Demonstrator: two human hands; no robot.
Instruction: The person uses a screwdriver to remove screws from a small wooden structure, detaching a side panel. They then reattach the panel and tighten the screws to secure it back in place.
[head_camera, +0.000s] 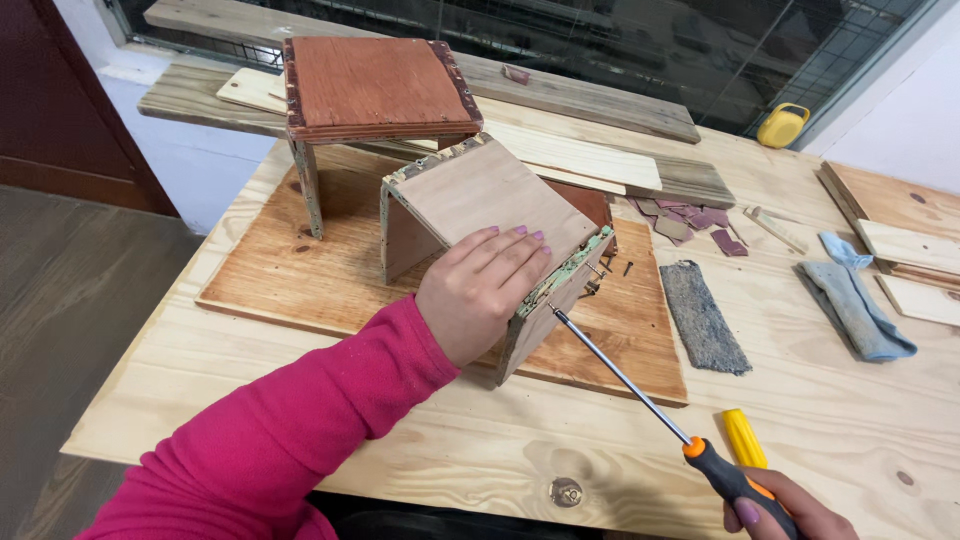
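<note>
Pressing flat, your left hand (478, 290), fingers spread, steadies the wooden box (490, 235). Your right hand (785, 510) grips the screwdriver (640, 390), tip at the box's edge.

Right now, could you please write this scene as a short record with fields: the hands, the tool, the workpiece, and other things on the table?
left hand: left hand rests flat on top of the pale wooden stool, which is tipped on a plywood board
right hand: right hand grips the orange-and-black screwdriver
tool tip: at the stool's worn edge
behind: reddish wooden stool, upright
nearby: yellow handle, grey abrasive strip, blue cloth, yellow tape measure
</note>
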